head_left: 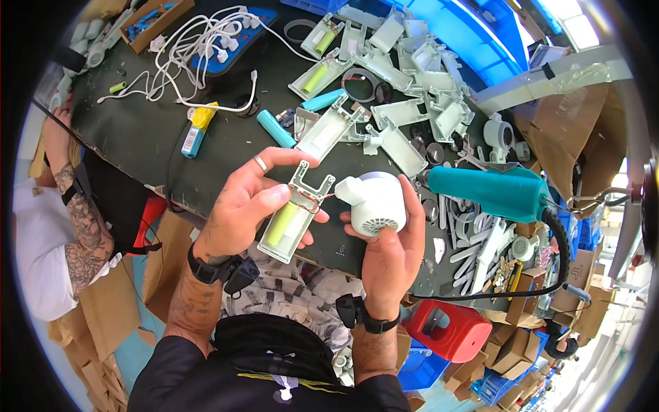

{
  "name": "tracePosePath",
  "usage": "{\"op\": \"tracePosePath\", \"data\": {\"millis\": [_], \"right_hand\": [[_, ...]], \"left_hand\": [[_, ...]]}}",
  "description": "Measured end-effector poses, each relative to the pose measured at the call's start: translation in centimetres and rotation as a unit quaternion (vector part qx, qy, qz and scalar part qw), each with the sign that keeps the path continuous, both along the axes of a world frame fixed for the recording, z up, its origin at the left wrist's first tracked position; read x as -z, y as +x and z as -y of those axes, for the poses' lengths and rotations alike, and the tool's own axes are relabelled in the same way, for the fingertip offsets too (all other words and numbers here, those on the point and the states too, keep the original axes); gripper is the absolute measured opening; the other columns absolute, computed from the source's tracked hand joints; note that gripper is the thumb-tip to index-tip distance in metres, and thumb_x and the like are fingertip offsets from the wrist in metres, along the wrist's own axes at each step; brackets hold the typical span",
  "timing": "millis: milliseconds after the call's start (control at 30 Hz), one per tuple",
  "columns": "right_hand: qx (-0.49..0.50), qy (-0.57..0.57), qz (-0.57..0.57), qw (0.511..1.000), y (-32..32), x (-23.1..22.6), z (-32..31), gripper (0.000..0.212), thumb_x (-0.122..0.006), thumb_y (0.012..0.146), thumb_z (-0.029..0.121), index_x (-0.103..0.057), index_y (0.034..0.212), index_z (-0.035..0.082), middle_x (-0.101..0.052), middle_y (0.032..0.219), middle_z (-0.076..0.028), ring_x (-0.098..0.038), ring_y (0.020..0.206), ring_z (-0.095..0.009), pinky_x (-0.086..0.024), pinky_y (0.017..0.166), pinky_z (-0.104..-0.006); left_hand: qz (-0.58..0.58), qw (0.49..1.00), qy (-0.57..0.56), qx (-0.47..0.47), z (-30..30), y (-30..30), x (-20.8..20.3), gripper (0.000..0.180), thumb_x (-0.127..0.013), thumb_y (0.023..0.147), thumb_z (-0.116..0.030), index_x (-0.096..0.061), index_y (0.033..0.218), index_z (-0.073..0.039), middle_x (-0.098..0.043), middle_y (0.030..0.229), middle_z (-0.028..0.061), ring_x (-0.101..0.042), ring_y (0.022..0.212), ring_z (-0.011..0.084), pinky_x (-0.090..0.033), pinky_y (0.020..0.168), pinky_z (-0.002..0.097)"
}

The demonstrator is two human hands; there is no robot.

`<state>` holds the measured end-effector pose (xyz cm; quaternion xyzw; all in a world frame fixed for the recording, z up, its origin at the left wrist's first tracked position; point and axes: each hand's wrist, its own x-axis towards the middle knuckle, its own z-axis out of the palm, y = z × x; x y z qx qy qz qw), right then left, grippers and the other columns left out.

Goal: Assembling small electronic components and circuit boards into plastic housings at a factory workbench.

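My left hand (233,206) grips a pale plastic handle shell (294,237) between thumb and fingers, its inner side up. Inside the shell lies a yellow-green cylindrical battery (279,223), with thin red wires (312,200) near its upper end. In my right hand (391,264) is a white, rounded fan head (376,202), its slotted grille toward me and a short stub pointing left. The wires run toward that stub. Both parts are held close together above the table's near edge, the fan head right of the shell.
Many pale shells (405,75) are heaped at the back, with teal batteries (276,129) nearer. A teal electric screwdriver (487,192) lies to the right; white cables (199,58) tangle at far left. A co-worker's arm (86,226) is at left, a red stool (449,333) below right.
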<state>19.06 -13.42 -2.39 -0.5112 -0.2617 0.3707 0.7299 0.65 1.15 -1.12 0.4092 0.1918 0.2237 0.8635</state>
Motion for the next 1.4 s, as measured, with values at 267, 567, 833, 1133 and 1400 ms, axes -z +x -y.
{"op": "tracePosePath", "data": {"millis": [267, 567, 833, 1133, 1400], "right_hand": [[0.003, 0.010, 0.086, 0.996, 0.4, 1.2, 0.6, 0.081, -0.070, 0.093, 0.013, -0.032, 0.164, 0.001, -0.051, 0.154, -0.023, -0.066, 0.127, -0.043, -0.062, 0.097, -0.0505], [0.001, 0.077, 0.150, 0.986, 0.1, 1.2, 0.2, 0.075, -0.072, 0.099, 0.023, -0.036, 0.162, 0.004, -0.044, 0.162, -0.029, -0.055, 0.142, -0.038, -0.060, 0.101, -0.0488], [0.010, -0.007, 0.067, 0.998, -0.1, 0.7, 0.3, 0.069, -0.063, 0.108, 0.030, -0.034, 0.162, -0.001, -0.054, 0.152, -0.023, -0.074, 0.113, -0.038, -0.067, 0.083, -0.0432], [0.002, -0.045, 0.033, 0.998, -0.6, -0.8, 0.0, 0.060, -0.055, 0.113, 0.032, -0.039, 0.158, -0.003, -0.063, 0.140, -0.024, -0.079, 0.092, -0.033, -0.067, 0.067, -0.0355], [-0.011, -0.025, 0.037, 0.999, 0.0, -0.2, 0.3, 0.057, -0.054, 0.113, 0.036, -0.044, 0.153, -0.004, -0.069, 0.129, -0.024, -0.078, 0.082, -0.030, -0.064, 0.058, -0.0340]], "left_hand": [[-0.008, 0.999, 0.030, -0.010, 0.1, -0.1, 0.5, 0.048, -0.046, 0.109, -0.011, -0.043, 0.155, 0.000, -0.076, 0.112, 0.0226, -0.080, 0.090, 0.0296, -0.067, 0.078, 0.0404], [-0.012, 0.999, 0.028, -0.030, 0.4, 0.0, 0.3, 0.048, -0.047, 0.108, -0.012, -0.042, 0.155, 0.000, -0.076, 0.111, 0.0237, -0.080, 0.088, 0.0294, -0.067, 0.078, 0.0404], [-0.013, 0.999, 0.043, -0.030, 0.4, -0.1, 0.2, 0.048, -0.046, 0.108, -0.011, -0.043, 0.155, 0.001, -0.076, 0.111, 0.0232, -0.080, 0.088, 0.0292, -0.067, 0.079, 0.0405], [-0.003, 0.999, 0.032, -0.037, 0.5, 0.0, 0.3, 0.048, -0.046, 0.108, -0.010, -0.043, 0.155, 0.000, -0.076, 0.112, 0.0223, -0.080, 0.093, 0.0295, -0.067, 0.080, 0.0402], [-0.034, 0.998, 0.042, -0.037, 0.3, -0.2, 0.4, 0.045, -0.045, 0.109, -0.014, -0.042, 0.152, 0.000, -0.077, 0.108, 0.0313, -0.079, 0.076, 0.0275, -0.067, 0.074, 0.0380]]}}
